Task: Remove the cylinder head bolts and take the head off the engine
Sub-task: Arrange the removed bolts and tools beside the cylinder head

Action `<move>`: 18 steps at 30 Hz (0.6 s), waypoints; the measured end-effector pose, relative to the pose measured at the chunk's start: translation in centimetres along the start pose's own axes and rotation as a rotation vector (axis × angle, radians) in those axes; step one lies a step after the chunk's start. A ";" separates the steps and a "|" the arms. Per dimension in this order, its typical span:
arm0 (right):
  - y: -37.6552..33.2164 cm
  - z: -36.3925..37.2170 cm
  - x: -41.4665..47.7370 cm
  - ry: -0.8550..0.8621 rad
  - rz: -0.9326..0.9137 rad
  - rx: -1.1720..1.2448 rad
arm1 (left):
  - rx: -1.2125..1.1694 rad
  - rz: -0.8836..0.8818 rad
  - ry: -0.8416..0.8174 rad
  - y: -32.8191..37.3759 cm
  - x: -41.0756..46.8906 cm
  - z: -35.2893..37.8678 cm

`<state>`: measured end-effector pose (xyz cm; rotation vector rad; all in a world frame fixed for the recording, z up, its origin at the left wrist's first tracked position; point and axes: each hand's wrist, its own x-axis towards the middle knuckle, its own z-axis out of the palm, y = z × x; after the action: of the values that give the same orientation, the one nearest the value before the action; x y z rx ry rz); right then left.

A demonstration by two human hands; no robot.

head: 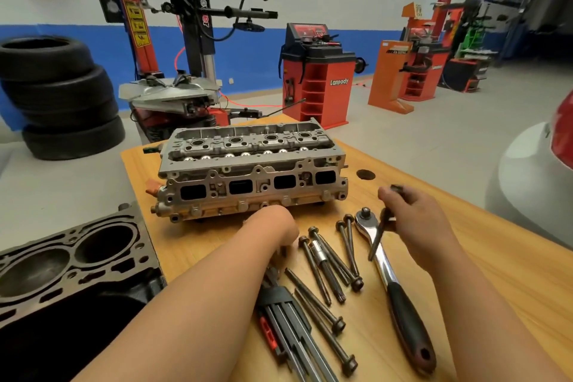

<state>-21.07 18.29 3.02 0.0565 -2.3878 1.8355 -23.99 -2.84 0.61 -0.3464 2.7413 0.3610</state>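
The aluminium cylinder head (248, 170) stands on the wooden table (465, 251), apart from the black engine block (68, 257) at the lower left. Several long head bolts (325, 267) lie loose on the table in front of the head. My right hand (415, 220) grips one dark bolt (376, 239) and lifts it above the chrome ratchet (384, 260) with the black and red handle. My left hand (276, 226) is curled downward beside the bolts; its fingers are hidden, so I cannot tell whether it holds anything.
A set of hex keys in a black and red holder (285, 316) lies under my left forearm. A round hole (366, 174) is in the table right of the head. Stacked tyres (59, 96), a tyre changer (173, 84) and orange machines (319, 77) stand behind.
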 end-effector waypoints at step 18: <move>3.3 6.4 2.5 -0.419 0.166 -0.997 | -1.784 0.103 -0.219 -0.5 -3.5 5.8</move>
<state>-24.43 13.10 -1.49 0.1528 -3.3847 0.5039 -18.84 -0.95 -3.39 -0.4653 1.4512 2.5128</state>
